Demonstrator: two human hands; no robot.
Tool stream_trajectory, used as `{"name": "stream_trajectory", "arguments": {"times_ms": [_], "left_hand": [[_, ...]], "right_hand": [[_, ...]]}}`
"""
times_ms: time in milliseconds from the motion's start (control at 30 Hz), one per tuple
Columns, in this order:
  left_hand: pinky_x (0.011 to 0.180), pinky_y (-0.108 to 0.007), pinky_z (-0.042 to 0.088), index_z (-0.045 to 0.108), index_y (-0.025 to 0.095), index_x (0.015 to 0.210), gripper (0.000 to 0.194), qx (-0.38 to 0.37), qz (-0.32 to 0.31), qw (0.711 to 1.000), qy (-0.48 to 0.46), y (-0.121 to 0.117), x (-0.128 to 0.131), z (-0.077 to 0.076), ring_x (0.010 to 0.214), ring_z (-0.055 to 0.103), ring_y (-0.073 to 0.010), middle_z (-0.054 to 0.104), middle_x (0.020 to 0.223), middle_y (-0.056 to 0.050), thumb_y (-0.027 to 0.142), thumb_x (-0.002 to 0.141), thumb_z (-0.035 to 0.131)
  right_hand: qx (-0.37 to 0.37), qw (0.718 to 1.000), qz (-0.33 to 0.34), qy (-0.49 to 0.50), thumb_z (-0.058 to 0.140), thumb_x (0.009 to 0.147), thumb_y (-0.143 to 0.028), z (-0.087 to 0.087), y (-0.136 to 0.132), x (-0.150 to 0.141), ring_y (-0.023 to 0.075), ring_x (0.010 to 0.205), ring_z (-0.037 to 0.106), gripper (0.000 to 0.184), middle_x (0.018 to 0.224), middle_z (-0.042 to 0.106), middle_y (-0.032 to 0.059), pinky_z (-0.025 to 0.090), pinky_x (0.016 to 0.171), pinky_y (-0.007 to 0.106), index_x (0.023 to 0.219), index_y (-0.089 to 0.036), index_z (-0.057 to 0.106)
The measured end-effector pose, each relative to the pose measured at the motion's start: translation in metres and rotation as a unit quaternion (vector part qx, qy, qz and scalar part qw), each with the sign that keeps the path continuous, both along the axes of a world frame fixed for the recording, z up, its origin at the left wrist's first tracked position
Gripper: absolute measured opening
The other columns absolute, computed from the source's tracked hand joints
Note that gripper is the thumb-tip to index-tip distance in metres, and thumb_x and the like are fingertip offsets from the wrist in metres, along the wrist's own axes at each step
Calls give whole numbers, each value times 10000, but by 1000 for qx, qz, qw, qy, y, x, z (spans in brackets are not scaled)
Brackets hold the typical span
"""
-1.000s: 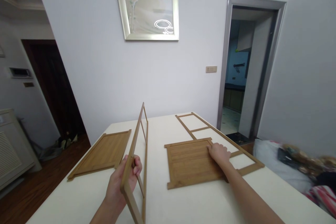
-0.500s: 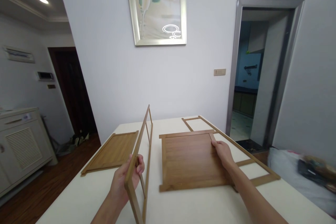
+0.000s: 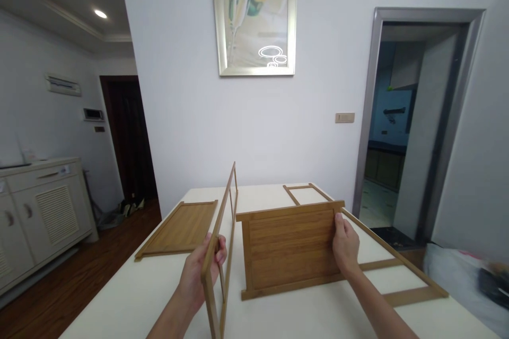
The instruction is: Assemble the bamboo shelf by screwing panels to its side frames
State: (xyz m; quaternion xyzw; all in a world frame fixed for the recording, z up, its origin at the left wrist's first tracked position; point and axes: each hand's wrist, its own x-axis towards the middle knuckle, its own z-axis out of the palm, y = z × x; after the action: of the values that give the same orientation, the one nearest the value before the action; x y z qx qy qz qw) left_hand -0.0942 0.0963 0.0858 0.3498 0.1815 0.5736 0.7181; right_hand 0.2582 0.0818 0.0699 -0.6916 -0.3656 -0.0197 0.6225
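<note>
- Above the smooth, off-white bench [image 3: 131, 296], the fingers of my left hand [image 3: 199, 271] curl closed around a rail of a slim wooden frame [image 3: 224, 200], a long open rectangle with thin crossbars, standing on edge.
- At its right edge, a wooden panel [image 3: 290, 249] is pinched by the fingers of my right hand [image 3: 345, 243], thumb on the near face; it tilts up towards me, streaky brown grain inside a raised border, short tabs jutting at the corners.
- Beneath and beyond it, a flat ladder-like frame [image 3: 413, 296] of matching wood lies on the bench.
- Left of my upright frame, a second bordered panel [image 3: 181, 228] lies flat, its grain fine and paler.
</note>
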Motion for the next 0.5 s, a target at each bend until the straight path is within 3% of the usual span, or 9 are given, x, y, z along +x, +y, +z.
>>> {"name": "stream_trajectory", "arguments": {"times_ms": [300, 500], "left_hand": [[609, -240, 404, 667, 119, 754, 310, 0, -7, 1000, 24, -1, 3, -1, 570, 433, -93, 544, 674, -16, 419, 831, 652], [594, -247, 359, 662, 157, 919, 319, 13, -6, 998, 55, -3, 3, 1, 550, 404, -111, 474, 555, 25, 465, 854, 608]], "right_hand": [[57, 998, -5, -15, 213, 859, -747, -14, -10, -3, 236, 784, 512, 606, 803, 581, 47, 362, 719, 339, 811, -221, 509], [21, 1000, -5, -3, 195, 881, -724, -20, -8, -14, 222, 720, 484, 567, 718, 528, 14, 341, 678, 340, 762, -235, 455]]}}
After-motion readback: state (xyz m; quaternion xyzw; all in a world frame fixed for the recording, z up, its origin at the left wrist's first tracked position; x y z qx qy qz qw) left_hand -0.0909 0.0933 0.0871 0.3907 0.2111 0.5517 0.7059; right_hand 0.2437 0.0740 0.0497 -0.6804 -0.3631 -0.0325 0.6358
